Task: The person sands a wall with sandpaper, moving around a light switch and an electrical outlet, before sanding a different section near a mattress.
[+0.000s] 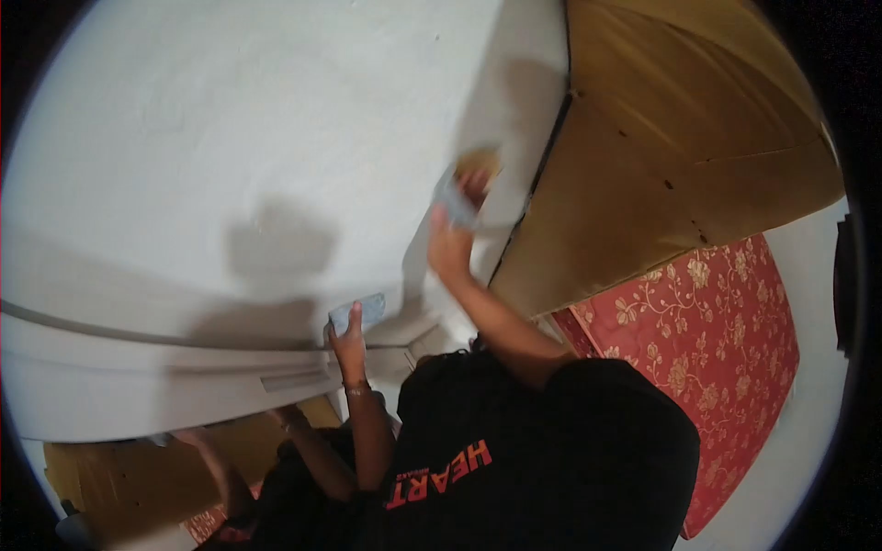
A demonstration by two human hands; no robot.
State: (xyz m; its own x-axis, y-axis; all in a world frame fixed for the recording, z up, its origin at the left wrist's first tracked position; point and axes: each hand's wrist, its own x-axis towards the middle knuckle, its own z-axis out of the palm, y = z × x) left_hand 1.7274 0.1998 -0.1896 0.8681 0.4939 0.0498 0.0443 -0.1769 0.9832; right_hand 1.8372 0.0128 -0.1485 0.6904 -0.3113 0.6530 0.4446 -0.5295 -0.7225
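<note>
My right hand (pixel 450 241) is raised against the white surface, wrapped round a grey pad (pixel 456 204). A yellowish-brown piece (pixel 480 163) shows at its fingertips; motion blur hides whether the two are joined. Lower and to the left, my left hand (pixel 348 349) grips a blue-grey block (pixel 370 313), with the thumb laid over it. The block is close to the white surface (pixel 184 165), and contact between them cannot be made out. Shadows fall on that surface beside both hands.
Gold-brown fabric panels (pixel 634 193) meet the white surface along a dark seam. Red floral fabric (pixel 689 340) lies to the right. At the lower left, beyond a pale ledge (pixel 83 390), two more forearms (pixel 317 455) show, another person's or a reflection.
</note>
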